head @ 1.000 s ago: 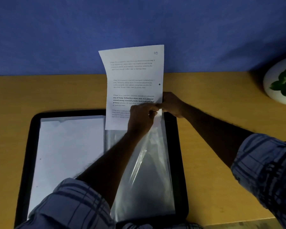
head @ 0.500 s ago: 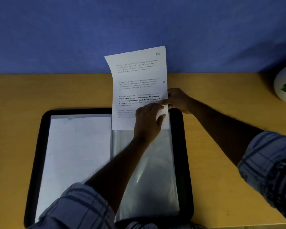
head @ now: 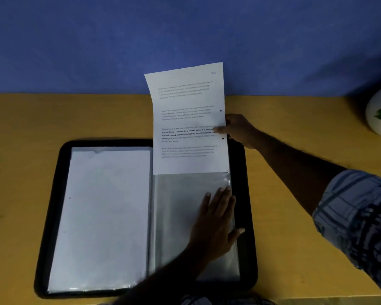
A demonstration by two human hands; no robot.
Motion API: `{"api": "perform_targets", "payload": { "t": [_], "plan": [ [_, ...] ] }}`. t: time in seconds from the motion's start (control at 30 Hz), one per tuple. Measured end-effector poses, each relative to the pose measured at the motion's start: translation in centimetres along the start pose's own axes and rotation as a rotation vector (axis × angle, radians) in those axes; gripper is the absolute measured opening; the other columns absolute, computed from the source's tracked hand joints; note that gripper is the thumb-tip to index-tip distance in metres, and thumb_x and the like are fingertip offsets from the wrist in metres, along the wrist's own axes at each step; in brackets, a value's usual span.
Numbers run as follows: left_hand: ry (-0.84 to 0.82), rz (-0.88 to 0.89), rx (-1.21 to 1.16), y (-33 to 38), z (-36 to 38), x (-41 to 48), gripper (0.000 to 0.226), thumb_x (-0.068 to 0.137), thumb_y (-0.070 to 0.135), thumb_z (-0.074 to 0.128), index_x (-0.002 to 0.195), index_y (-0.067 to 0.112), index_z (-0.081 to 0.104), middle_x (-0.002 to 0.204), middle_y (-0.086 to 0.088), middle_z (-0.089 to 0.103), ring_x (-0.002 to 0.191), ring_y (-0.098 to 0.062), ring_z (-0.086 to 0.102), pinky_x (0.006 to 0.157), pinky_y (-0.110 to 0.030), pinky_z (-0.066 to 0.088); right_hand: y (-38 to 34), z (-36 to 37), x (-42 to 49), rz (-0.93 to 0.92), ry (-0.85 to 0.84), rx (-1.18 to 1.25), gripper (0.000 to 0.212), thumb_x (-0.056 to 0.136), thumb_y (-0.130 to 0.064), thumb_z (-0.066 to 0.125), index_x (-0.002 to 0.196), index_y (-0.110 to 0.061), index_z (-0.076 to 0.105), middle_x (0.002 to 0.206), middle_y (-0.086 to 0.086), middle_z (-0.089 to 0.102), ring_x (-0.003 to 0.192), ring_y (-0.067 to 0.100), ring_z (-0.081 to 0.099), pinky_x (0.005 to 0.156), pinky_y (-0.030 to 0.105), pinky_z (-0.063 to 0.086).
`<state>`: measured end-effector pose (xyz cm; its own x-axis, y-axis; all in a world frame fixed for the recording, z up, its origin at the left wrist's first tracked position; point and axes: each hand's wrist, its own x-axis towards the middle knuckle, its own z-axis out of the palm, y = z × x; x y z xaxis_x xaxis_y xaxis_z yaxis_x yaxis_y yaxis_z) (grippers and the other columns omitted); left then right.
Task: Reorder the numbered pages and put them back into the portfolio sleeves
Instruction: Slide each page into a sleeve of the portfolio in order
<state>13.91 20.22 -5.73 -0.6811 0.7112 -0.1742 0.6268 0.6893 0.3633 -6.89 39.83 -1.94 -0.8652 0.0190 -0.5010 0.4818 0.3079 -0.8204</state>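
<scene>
Your left hand (head: pixel 216 219) has dropped flat, fingers spread, onto the clear plastic sleeve (head: pixel 180 216); your right hand (head: pixel 240 130) pinches white printed page 10 (head: pixel 189 119) above it.

Page (head: pixel 188 119) partway in right sleeve (head: pixel 185 216)

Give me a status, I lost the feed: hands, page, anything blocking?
Right hand pinching page 10 at its right edge. Left hand flat on the empty right sleeve. Page's bottom edge at the sleeve mouth. Nothing blocking.
</scene>
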Motion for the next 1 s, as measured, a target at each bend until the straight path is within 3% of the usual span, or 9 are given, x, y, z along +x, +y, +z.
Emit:
{"api": "perform_targets", "payload": {
  "t": [0.13,0.3,0.43,0.53,0.63,0.73,0.83,1.0],
  "plan": [
    [-0.044,0.003,-0.026,0.3,-0.5,0.4,0.082,0.097,0.066,0.025,0.157,0.012,0.015,0.166,-0.01,-0.001,0.153,-0.024,-0.005,0.122,-0.051,0.01,-0.3,-0.9,-0.9,-0.02,-0.126,-0.135,0.05,0.085,-0.012,0.076,0.132,-0.011,0.06,0.133,0.003,0.063,0.118,0.017,0.061,0.094,0.025,0.049],
    [-0.066,0.048,-0.1,0.4,-0.7,0.4,0.084,0.095,0.07,0.015,0.158,0.015,0.007,0.165,-0.009,-0.009,0.152,-0.022,-0.011,0.122,-0.05,0.009,-1.3,-1.4,-0.9,0.036,-0.298,-0.225,0.049,0.081,-0.013,0.079,0.128,-0.015,0.065,0.126,-0.003,0.067,0.111,0.011,0.065,0.094,0.028,0.051],
    [-0.011,0.119,-0.261,-0.3,-1.3,0.5,0.081,0.097,0.066,0.027,0.158,0.014,0.012,0.166,-0.007,-0.006,0.153,-0.02,-0.01,0.123,-0.047,0.012,-2.0,-0.5,-0.6,-0.018,-0.162,0.013,0.032,0.088,-0.017,0.072,0.119,-0.018,0.066,0.12,-0.002,0.069,0.093,0.005,0.071,0.07,0.018,0.056],
    [0.075,0.151,-0.312,-1.3,-2.3,0.2,0.076,0.099,0.057,0.041,0.156,0.013,0.021,0.166,-0.007,0.003,0.153,-0.019,-0.004,0.123,-0.046,0.016,-1.9,0.2,0.0,-0.045,-0.014,0.125,0.032,0.09,-0.012,0.069,0.122,-0.01,0.064,0.122,0.003,0.068,0.089,0.007,0.07,0.066,0.02,0.057],
    [0.196,0.036,-0.263,-3.3,-2.7,-0.6,0.073,0.1,0.06,0.035,0.154,0.012,0.028,0.166,-0.008,0.011,0.153,-0.021,0.004,0.122,-0.047,0.018,-1.6,0.3,0.4,-0.035,0.013,0.129,0.031,0.09,-0.007,0.068,0.121,-0.007,0.064,0.124,0.007,0.066,0.091,0.009,0.069,0.069,0.022,0.059],
    [0.216,-0.084,-0.085,-5.6,-2.6,-1.8,0.075,0.099,0.063,0.03,0.154,0.011,0.03,0.165,-0.009,0.014,0.153,-0.024,0.007,0.121,-0.05,0.018,-1.6,-0.1,0.1,-0.016,-0.036,0.15,0.023,0.09,-0.006,0.068,0.111,-0.015,0.067,0.12,0.004,0.068,0.092,0.01,0.071,0.074,0.025,0.059],
    [0.161,-0.074,0.043,-6.4,-2.5,-2.4,0.077,0.098,0.065,0.029,0.152,0.01,0.035,0.165,-0.01,0.015,0.152,-0.028,0.01,0.119,-0.056,0.021,-1.4,-0.5,-0.2,0.001,-0.085,0.193,0.029,0.089,-0.003,0.068,0.116,-0.012,0.066,0.117,0.002,0.069,0.099,0.014,0.071,0.079,0.027,0.059],
    [0.122,-0.028,0.042,-5.2,-2.2,-1.4,0.077,0.097,0.065,0.033,0.153,0.012,0.033,0.165,-0.01,0.013,0.153,-0.028,0.007,0.119,-0.057,0.019,-1.2,-1.4,-0.6,0.011,-0.124,0.206,0.035,0.087,0.001,0.067,0.118,-0.016,0.064,0.119,0.0,0.069,0.104,0.014,0.069,0.083,0.027,0.058]
  ]
}}
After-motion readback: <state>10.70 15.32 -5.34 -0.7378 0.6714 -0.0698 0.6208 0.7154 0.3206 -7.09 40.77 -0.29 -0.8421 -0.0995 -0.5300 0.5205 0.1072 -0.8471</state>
